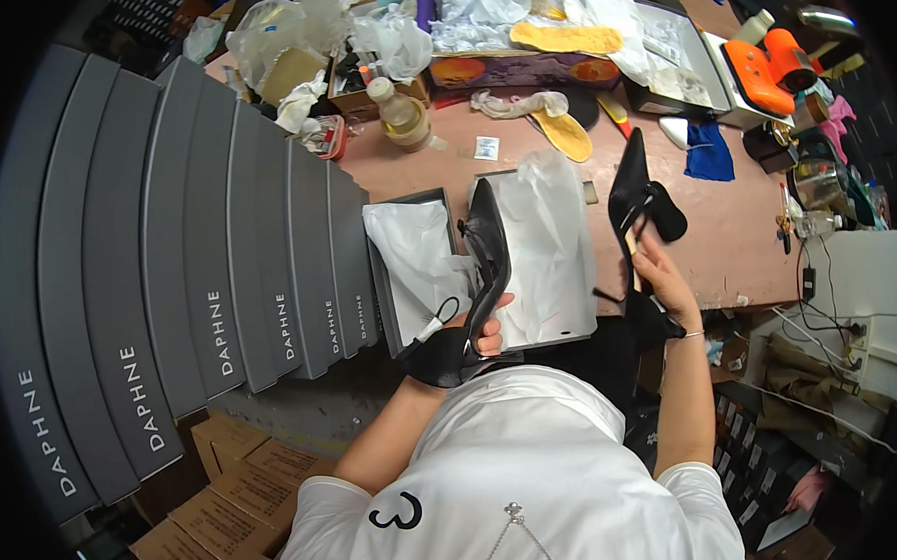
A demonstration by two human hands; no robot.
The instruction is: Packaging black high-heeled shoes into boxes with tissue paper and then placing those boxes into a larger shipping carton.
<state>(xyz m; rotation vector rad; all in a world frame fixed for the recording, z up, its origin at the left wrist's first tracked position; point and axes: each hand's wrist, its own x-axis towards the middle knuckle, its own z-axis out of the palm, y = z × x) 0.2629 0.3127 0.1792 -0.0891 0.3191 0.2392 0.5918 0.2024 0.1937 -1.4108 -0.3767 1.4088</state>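
Note:
My left hand point(471, 339), in a black fingerless glove, grips a black pointed high-heeled shoe point(490, 257) by its heel end, toe pointing away over an open grey shoe box point(412, 203) lined with white tissue paper point(420, 254). My right hand point(659, 279) holds a second black high-heeled shoe point(632, 193) upright above the reddish-brown table point(730, 242). A grey box lid with white tissue point(555, 245) lies between the two hands.
A row of several grey shoe boxes point(220, 230) stands on edge at the left. At the table's far side lie yellow insoles point(565, 133), plastic bags, a bottle point(396, 108), a blue cloth point(711, 151) and orange shoes point(763, 69). Cardboard cartons point(230, 471) sit below left.

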